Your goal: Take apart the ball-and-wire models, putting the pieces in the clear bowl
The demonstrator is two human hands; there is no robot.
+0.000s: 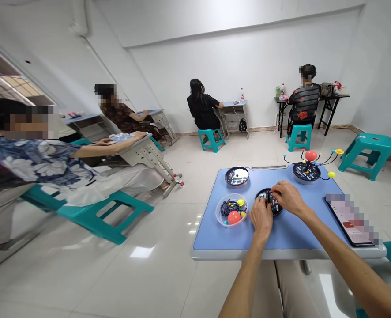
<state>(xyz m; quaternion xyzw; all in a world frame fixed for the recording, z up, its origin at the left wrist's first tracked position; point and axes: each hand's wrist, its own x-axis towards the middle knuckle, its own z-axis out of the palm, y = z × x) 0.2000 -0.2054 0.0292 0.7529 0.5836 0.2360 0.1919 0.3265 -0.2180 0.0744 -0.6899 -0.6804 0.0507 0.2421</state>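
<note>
A round black disc (pixel 275 207) with small printed pictures lies on the blue desk, partly covered by my hands. My left hand (pixel 261 216) rests at its left side, fingers bent together over a small dark part at the middle. From the right, my right hand (pixel 288 198) reaches over the disc, its fingertips closed on the same dark part, too small to name. To the left, a clear round bowl (pixel 218 217) holds dark curved pieces, a red ball (pixel 234 217) and small yellow and blue balls. Another round disc (pixel 237 176) lies behind the bowl.
A planet model (pixel 306 172) with a red ball and curved arms stands at the desk's back right. A phone (pixel 351 221) lies near the right edge. Several people sit at other desks. A teal stool (pixel 367 148) stands beyond the desk at the right.
</note>
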